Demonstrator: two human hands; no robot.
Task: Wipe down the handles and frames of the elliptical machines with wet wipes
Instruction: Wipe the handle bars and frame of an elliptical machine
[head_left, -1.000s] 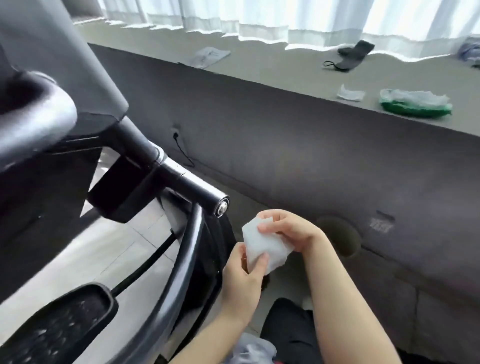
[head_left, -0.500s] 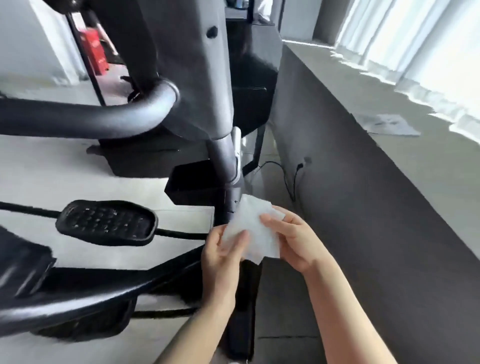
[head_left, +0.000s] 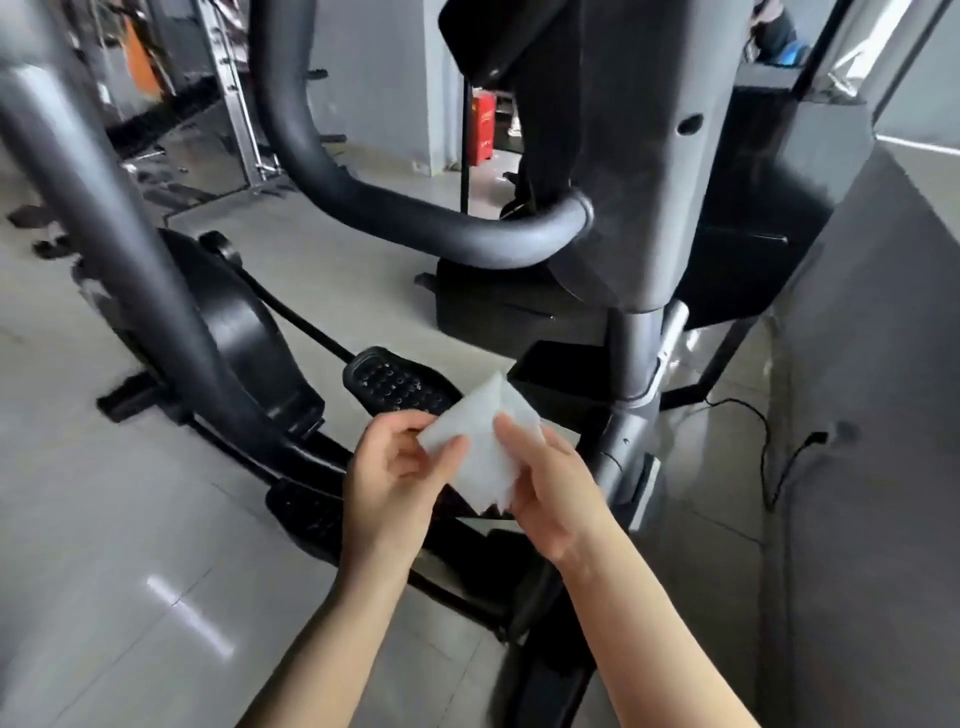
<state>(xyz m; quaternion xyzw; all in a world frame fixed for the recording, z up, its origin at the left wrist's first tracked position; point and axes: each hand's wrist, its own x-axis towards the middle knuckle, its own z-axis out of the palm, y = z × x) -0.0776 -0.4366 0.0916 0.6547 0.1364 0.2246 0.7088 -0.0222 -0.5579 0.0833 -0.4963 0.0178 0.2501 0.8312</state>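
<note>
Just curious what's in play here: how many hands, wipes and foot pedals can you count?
Hands: 2, the left hand and the right hand, both pinching the wipe.
White wipes: 1, the wipe.
Foot pedals in plain view: 2, far pedal and near pedal.
Total: 5

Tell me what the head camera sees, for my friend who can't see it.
Two hands, left hand and right hand, pinch a white wet wipe between them, in front of a black elliptical machine. Its curved handle and a studded pedal lie beyond, over grey floor tiles.
</note>
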